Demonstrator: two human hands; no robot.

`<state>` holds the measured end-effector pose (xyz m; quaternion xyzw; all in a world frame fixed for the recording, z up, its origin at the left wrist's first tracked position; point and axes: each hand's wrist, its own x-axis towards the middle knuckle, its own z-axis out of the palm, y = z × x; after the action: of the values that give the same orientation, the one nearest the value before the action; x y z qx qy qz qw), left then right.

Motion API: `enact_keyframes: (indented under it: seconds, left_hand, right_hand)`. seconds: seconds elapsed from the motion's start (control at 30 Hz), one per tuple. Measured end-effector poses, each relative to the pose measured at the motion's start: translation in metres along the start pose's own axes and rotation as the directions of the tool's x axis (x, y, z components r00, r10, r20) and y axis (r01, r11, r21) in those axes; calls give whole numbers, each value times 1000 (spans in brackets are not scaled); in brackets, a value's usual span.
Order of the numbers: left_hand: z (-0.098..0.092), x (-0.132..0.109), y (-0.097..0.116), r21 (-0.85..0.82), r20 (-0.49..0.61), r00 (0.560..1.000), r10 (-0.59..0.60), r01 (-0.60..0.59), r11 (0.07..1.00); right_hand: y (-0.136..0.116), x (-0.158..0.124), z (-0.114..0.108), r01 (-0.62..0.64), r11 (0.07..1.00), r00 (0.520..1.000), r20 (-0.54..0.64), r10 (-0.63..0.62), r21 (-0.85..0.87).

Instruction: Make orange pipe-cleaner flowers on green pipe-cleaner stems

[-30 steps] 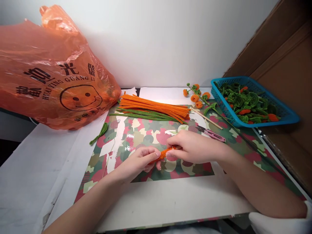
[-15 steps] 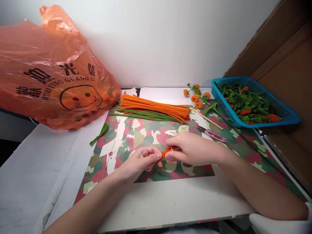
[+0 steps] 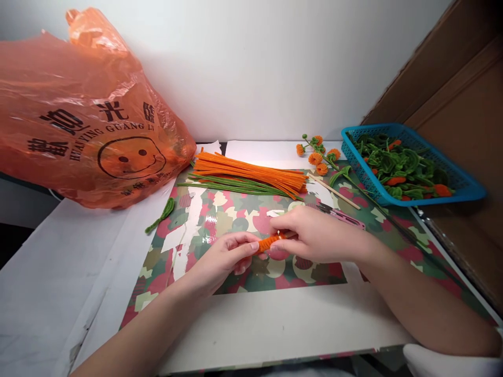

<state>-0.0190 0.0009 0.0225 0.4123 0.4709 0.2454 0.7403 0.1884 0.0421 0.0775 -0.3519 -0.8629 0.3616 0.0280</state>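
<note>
Head view, both hands (image 3: 231, 254) pinching an orange coil (image 3: 268, 243), fingers curled; orange stems (image 3: 247, 172) beyond

orange fuzzy coil (image 3: 270, 243) | closely wound | right end tilted up | between left hand (image 3: 231, 255) and right hand (image 3: 310, 233)

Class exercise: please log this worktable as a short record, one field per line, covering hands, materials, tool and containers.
Left hand: pinching an orange coil
Right hand: at its other end, grip partly hidden
Materials: orange strips, green strips in front
Tool: pink snips, just beyond the right hand
Basket: blue, holding green and orange pieces
Bag: orange plastic, far left
</note>
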Motion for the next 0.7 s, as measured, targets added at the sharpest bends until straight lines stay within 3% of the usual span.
enact_keyframes:
  seconds: [0.13, 0.3, 0.47, 0.6, 0.7]
  left_hand:
    - [2, 0, 0, -68, -47, 999, -12, 8, 998]
    - [3, 0, 1, -141, -10, 1000, -27, 26, 990]
    - [2, -2, 3, -219, 130, 986, -108, 135, 966]
    - [-4, -2, 0, -239, 311, 930, -195, 275, 931]
    - [-7, -1, -3, -251, 398, 898, -187, 303, 919]
  right_hand:
    - [-1, 1, 0, 32, 999, 999, -41, -32, 7]
    - [1, 2, 1, 69, 997, 995, -76, -71, -20]
    - [3, 4, 2, 131, 991, 984, -121, -134, -36]
    - [3, 4, 2, 153, 988, 981, -118, -156, -35]
    - [2, 5, 3, 150, 988, 981, -118, -154, -44]
